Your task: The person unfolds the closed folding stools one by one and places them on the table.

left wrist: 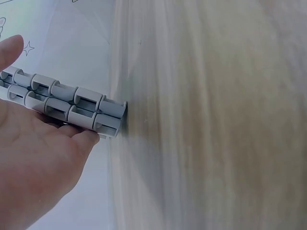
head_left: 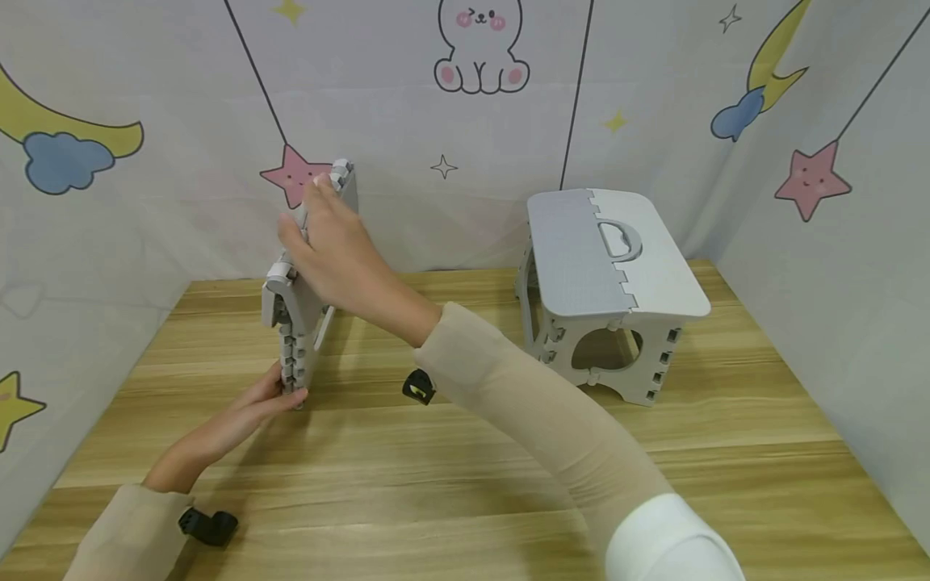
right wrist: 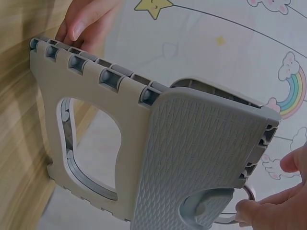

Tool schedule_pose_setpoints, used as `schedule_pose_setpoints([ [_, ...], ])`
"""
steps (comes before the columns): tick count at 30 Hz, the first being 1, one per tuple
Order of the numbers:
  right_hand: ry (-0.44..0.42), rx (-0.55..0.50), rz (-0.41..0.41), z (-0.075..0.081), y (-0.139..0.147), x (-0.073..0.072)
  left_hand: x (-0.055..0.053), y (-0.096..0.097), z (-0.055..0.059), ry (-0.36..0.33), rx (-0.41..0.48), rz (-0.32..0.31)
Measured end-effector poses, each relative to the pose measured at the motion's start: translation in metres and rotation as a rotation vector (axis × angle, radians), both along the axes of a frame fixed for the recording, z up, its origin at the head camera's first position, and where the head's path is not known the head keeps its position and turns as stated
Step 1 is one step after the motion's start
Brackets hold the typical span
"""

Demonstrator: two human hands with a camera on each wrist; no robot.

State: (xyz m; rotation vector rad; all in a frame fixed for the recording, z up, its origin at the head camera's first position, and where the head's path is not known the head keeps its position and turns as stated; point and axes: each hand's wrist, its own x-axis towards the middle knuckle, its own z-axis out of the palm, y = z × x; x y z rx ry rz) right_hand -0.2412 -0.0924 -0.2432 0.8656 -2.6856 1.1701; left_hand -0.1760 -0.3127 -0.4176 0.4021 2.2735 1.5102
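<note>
A grey folding step stool [head_left: 298, 298] stands folded flat and upright at the left of the table, its narrow edge toward me. My right hand [head_left: 345, 254] is at its top; in the right wrist view the fingers [right wrist: 249, 211] hold the carry handle near the textured top panel [right wrist: 192, 129]. Low on the near hinged edge, my left hand [head_left: 240, 415] grips the stool, with the thumb on one side and fingers on the other. The left wrist view shows the hinge knuckles [left wrist: 60, 98] lying along that palm.
A second folding step stool [head_left: 617, 258], white and grey, stands unfolded at the right with its handle on top. Both stools are on a wood-grain table [head_left: 407, 484]. A printed curtain [head_left: 407, 218] hangs behind and at the sides.
</note>
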Motion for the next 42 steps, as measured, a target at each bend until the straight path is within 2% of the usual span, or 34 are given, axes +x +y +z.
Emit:
schedule_pose_setpoints([
  [10, 0.037, 0.151, -0.005, 0.005, -0.016, -0.003, 0.001, -0.004, 0.003, -0.001, -0.012, 0.025],
  [20, 0.071, 0.234, 0.03, 0.005, -0.034, -0.007, 0.002, -0.01, 0.0, -0.041, 0.052, 0.052],
  [26, 0.089, 0.291, 0.022, 0.005, -0.047, -0.009, 0.003, -0.013, 0.0, -0.072, 0.065, 0.065],
  [34, 0.133, 0.37, 0.013, 0.003, -0.064, -0.012, 0.004, -0.016, -0.003, -0.079, 0.13, 0.066],
  [42, 0.156, 0.4, 0.019, 0.002, -0.071, -0.015, 0.003, -0.017, -0.001, -0.071, 0.111, 0.07],
])
